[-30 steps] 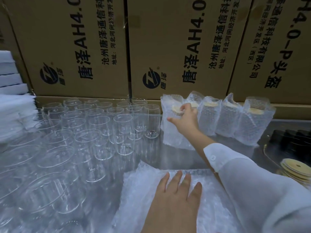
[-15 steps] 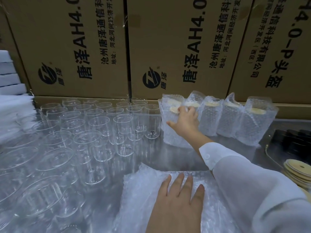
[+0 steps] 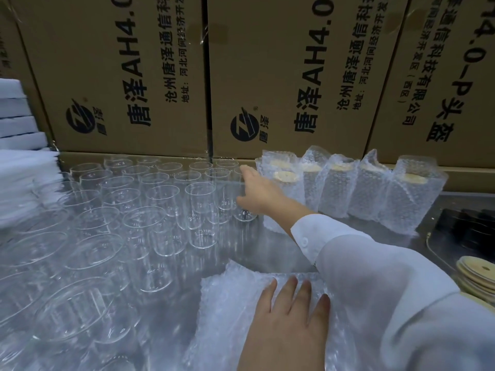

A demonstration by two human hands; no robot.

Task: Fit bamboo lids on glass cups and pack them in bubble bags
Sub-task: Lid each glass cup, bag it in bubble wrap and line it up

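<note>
Glass cup: centre of frame, at the right edge of the cluster; probably light, rigid, slick, breakable.
Right hand: fingers stretched beside it, not curled round.
Left hand: flat on bubble bags, lower centre.
Hold: best round the wall, mid-height.

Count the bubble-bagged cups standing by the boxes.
6 bagged cups: front-left, one behind it, then four in line rightward; others may be hidden.

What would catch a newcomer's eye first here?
Many empty glass cups crowd the left side. A row of bubble-wrapped cups stands back right, against big cardboard boxes. The right hand reaches for a cup; the left hand lies flat on bubble bags.
</note>
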